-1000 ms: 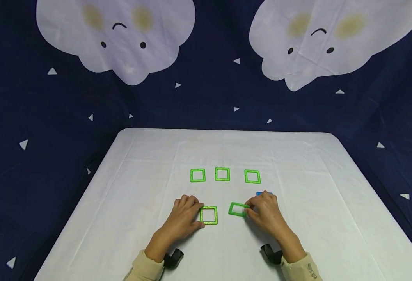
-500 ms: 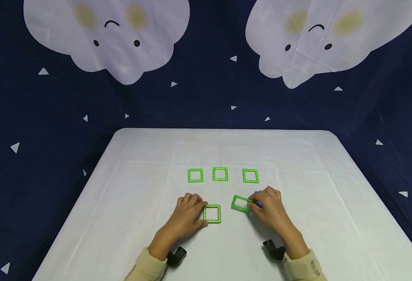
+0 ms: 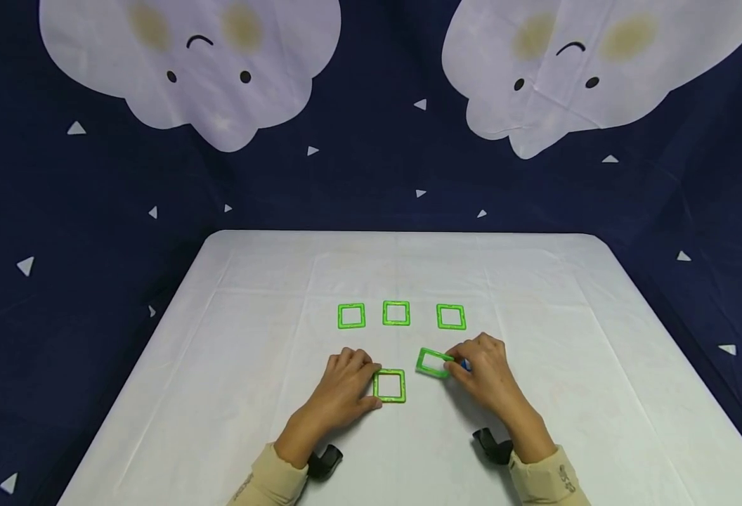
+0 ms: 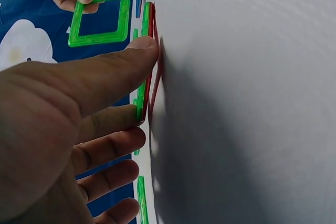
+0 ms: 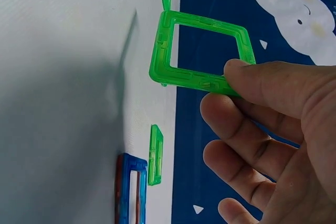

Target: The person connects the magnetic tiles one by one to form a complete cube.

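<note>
My left hand (image 3: 339, 393) pinches the left edge of a green square magnetic tile (image 3: 403, 386) between thumb and index finger, low at the table. The left wrist view shows a red layer (image 4: 147, 87) against that tile's underside. My right hand (image 3: 487, 376) holds another green square tile (image 3: 419, 360) by its right side, thumb over fingers, tilted and raised off the table; its open frame (image 5: 194, 78) shows plainly in the right wrist view. Behind the right fingers, a blue tile (image 5: 126, 187) with a red layer lies mostly hidden from the head view.
Three green square tiles, left (image 3: 351, 326), middle (image 3: 396, 323) and right (image 3: 451, 327), lie spaced in a row farther back. The white-covered table (image 3: 270, 274) meets a dark blue backdrop with clouds. Black straps (image 3: 492, 448) sit at both wrists.
The left hand has slid its green tile to the right, closer to the other. My right hand has carried its tile slightly away from me. The head view has shifted a little.
</note>
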Demonstrator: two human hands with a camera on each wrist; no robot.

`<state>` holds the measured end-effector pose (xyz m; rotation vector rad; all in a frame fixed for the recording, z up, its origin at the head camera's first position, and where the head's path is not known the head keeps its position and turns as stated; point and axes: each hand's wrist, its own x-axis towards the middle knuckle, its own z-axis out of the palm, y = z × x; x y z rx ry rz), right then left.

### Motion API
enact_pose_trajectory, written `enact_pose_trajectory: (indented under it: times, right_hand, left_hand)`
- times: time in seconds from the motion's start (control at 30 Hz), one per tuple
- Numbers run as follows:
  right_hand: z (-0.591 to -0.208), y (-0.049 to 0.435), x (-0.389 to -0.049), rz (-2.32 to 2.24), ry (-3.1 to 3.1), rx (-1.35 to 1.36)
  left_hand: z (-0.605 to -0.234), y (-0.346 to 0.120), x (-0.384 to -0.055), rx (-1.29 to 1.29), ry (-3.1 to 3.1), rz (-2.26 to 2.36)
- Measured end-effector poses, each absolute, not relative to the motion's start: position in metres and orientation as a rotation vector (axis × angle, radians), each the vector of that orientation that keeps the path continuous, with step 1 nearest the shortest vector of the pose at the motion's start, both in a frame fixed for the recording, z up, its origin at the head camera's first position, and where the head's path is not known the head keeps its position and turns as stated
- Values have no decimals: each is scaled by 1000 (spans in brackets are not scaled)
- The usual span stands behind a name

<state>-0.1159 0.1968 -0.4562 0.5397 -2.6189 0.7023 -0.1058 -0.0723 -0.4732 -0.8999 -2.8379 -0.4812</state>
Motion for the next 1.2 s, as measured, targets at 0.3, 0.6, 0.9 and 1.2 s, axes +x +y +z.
enact_pose_trajectory:
  times: [0.3,0.6,0.9,1.2]
  right_hand:
    - [-456,196,-117,701,-2626,544]
    - [-455,194,-118,693,-2626,564]
    - [-454,188,-119,695,-2617,590]
    - [-453,180,-122,696,-2584,635]
  left_hand:
    - [-474,-67,-105,-913,-2864,-457]
    - [-475,-63,-105,-924,-2858,-444]
    - [-475,-61,-105,-936,-2861,-421]
    - [-473,-58,-104,-934,-2861,-395]
